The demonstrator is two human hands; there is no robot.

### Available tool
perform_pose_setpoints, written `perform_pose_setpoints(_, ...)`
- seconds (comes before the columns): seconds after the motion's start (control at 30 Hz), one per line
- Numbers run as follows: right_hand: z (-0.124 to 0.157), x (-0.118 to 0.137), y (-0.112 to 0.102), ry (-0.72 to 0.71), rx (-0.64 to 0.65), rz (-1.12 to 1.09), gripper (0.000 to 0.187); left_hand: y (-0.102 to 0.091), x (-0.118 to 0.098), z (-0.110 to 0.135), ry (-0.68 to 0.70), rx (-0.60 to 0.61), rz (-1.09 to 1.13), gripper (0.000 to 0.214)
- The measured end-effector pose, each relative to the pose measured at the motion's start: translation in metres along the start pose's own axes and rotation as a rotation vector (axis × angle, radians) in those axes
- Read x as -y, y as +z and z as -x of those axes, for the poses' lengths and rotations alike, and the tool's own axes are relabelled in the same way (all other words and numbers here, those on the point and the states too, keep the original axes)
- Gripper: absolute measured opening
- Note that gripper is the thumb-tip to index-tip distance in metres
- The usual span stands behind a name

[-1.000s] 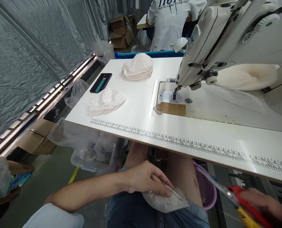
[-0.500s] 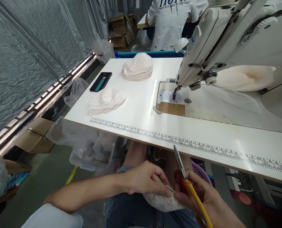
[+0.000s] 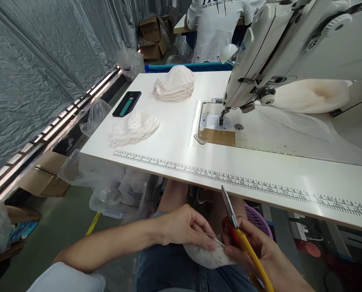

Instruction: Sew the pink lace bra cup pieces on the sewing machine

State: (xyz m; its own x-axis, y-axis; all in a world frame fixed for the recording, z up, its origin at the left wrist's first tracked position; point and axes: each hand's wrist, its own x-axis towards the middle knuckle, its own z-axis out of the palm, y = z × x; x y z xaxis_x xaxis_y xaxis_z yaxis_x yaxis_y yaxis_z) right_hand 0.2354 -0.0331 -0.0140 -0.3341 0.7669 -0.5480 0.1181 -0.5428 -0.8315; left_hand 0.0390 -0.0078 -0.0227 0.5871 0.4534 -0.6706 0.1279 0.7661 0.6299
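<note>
My left hand [image 3: 193, 229] is closed in a pinch on the edge of a white fabric piece [image 3: 210, 257] over my lap. In my right hand [image 3: 257, 247] are scissors [image 3: 249, 251] with yellow and red handles, their blades pointing up toward the table edge. The fingertips of that same hand touch the right side of the fabric. Between the two hands runs a thin, shiny strip, too small to name. My fingers hide part of the fabric's edge.
A sewing machine [image 3: 260, 52] stands on the white table [image 3: 175, 134], which has a printed ruler along its front. Lacy white pieces [image 3: 135, 129], a stack of pale fabric pieces [image 3: 176, 84] and a phone [image 3: 127, 104] lie on the left. A person in a white shirt [image 3: 214, 32] sits beyond.
The view has shifted slightly, so the table appears a little higher and further left. Both hands keep their hold, with the fabric and scissors almost where they were.
</note>
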Motion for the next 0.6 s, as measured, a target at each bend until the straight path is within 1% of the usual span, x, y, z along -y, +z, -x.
perform_pose_setpoints(0.17,-0.003,-0.005,-0.003,-0.007,0.049,-0.016,0.037,0.003,-0.002,0.001,-0.024,-0.030,0.032,0.041)
perform_pose_setpoints(0.27,-0.003,-0.006,-0.003,-0.006,0.037,-0.022,0.036,0.004,-0.002,0.001,-0.035,-0.042,0.046,0.042)
perform_pose_setpoints(0.33,-0.002,-0.006,-0.005,-0.003,0.031,-0.018,0.035,0.004,-0.002,0.000,-0.046,-0.045,0.056,0.043)
perform_pose_setpoints(0.5,-0.002,-0.011,-0.011,-0.009,0.106,-0.039,0.033,0.007,-0.004,-0.001,-0.062,-0.041,0.057,0.042)
perform_pose_setpoints(0.6,-0.003,-0.014,-0.015,-0.017,0.098,-0.015,0.030,0.008,-0.005,-0.001,-0.060,-0.042,0.057,0.040)
